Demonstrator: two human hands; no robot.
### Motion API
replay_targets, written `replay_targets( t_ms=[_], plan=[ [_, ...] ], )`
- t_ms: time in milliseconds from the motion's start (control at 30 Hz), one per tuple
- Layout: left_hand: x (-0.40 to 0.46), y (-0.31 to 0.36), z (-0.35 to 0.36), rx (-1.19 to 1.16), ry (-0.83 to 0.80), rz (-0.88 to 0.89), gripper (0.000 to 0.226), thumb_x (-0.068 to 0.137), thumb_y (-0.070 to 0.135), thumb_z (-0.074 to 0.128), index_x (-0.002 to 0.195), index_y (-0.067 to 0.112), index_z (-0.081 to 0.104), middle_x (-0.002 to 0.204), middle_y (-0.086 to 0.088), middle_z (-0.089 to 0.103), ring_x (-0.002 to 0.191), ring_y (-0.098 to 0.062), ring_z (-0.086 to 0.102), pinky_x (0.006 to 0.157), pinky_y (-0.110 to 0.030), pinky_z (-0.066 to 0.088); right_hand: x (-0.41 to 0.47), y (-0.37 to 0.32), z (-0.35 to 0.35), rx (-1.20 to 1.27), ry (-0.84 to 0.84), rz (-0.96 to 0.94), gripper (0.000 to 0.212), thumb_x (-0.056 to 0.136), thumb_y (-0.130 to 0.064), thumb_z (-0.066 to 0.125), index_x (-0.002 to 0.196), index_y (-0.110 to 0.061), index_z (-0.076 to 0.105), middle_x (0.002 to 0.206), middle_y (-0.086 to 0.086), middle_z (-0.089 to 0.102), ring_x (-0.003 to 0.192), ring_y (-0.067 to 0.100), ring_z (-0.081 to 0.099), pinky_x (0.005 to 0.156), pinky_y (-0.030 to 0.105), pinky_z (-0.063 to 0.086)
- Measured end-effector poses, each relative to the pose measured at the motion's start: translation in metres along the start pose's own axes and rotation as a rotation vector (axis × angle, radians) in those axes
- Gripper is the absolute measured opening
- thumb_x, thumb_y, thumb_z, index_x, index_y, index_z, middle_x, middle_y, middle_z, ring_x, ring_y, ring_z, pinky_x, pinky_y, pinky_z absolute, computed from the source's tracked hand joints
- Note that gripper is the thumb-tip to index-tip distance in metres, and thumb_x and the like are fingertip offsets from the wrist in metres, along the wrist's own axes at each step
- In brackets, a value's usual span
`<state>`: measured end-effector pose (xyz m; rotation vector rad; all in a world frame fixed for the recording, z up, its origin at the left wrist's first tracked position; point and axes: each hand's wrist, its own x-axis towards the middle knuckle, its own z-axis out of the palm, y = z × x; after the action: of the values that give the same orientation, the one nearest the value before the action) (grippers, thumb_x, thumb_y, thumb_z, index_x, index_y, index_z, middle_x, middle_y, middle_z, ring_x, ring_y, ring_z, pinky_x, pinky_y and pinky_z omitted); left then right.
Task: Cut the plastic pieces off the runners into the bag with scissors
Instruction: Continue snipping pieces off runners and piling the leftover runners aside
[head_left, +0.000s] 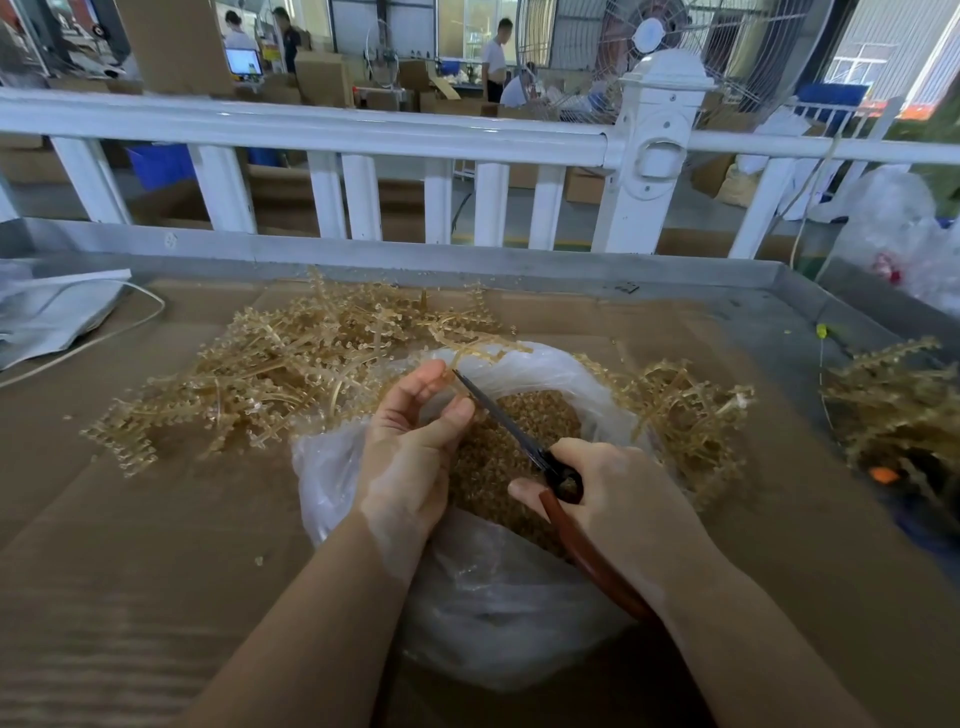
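Runner (485, 353) with amber pieces hangs over the far rim of the bag (519, 613); the left hand (410, 447) pinches its near end between thumb and fingertips. Its long axis goes from those fingers away and to the right. Scissors (511, 428), gripped in the right hand (618, 499), point diagonally up to that pinch, blades nearly closed, tip touching the runner there. Cut pieces (519, 447) fill the bag directly below.

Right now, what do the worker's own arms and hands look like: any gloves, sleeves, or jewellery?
Both hands, left and right, are bare: no gloves, rings or tape visible. Both forearms are bare too, with no sleeve, watch or bracelet anywhere in the frame. No markings show.
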<state>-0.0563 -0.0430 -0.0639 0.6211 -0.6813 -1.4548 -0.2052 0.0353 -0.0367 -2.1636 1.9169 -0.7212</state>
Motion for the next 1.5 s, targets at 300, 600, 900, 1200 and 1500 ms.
replay_targets(
  t_ms=[300, 600, 900, 1200, 1500],
  plan=[
    [-0.0026, 0.0004, 0.0006, 0.042, -0.085, 0.002, 0.048, 0.060, -0.012, 0.060, 0.101, 0.012, 0.061, 0.083, 0.002, 0.068, 0.082, -0.011, 0.064, 0.069, -0.018, 0.056, -0.0022, 0.0023, -0.0020, -0.069, 0.047, -0.017, 0.036, 0.084, -0.064, 0.049, 0.078, -0.029, 0.050, 0.060, -0.009, 0.048, 0.058, 0.004, 0.047, 0.049, 0.016, 0.027],
    [-0.0064, 0.0007, 0.0032, 0.119, -0.119, 0.029, 0.052, 0.067, -0.024, 0.055, 0.104, 0.013, 0.059, 0.099, -0.001, 0.064, 0.090, -0.014, 0.064, 0.076, -0.021, 0.055, -0.0017, 0.0037, -0.0017, -0.066, 0.029, -0.018, 0.034, 0.084, -0.065, 0.049, 0.078, -0.032, 0.047, 0.061, -0.010, 0.049, 0.058, 0.003, 0.049, 0.049, 0.016, 0.028],
    [-0.0056, 0.0023, 0.0011, 0.015, -0.155, -0.020, 0.054, 0.058, -0.015, 0.058, 0.105, 0.012, 0.060, 0.099, -0.001, 0.065, 0.082, -0.010, 0.069, 0.070, -0.020, 0.056, -0.0007, 0.0029, -0.0008, -0.092, 0.051, -0.028, 0.036, 0.083, -0.066, 0.048, 0.086, -0.030, 0.052, 0.064, -0.010, 0.051, 0.059, 0.003, 0.049, 0.050, 0.014, 0.030],
    [-0.0061, 0.0032, 0.0009, 0.016, -0.139, -0.041, 0.058, 0.055, -0.016, 0.058, 0.107, 0.011, 0.060, 0.090, 0.000, 0.070, 0.080, -0.012, 0.069, 0.066, -0.021, 0.056, -0.0012, 0.0009, -0.0033, -0.080, 0.026, -0.029, 0.036, 0.084, -0.065, 0.049, 0.086, -0.029, 0.052, 0.071, -0.009, 0.056, 0.067, 0.005, 0.053, 0.055, 0.011, 0.033],
    [-0.0046, 0.0029, 0.0003, -0.031, -0.069, -0.050, 0.052, 0.061, -0.018, 0.055, 0.105, 0.008, 0.061, 0.078, 0.000, 0.071, 0.072, -0.009, 0.070, 0.066, -0.019, 0.056, -0.0040, -0.0007, 0.0006, -0.096, 0.069, -0.044, 0.037, 0.083, -0.066, 0.047, 0.093, -0.031, 0.055, 0.075, -0.011, 0.059, 0.073, 0.007, 0.056, 0.063, 0.020, 0.040]
  ],
)
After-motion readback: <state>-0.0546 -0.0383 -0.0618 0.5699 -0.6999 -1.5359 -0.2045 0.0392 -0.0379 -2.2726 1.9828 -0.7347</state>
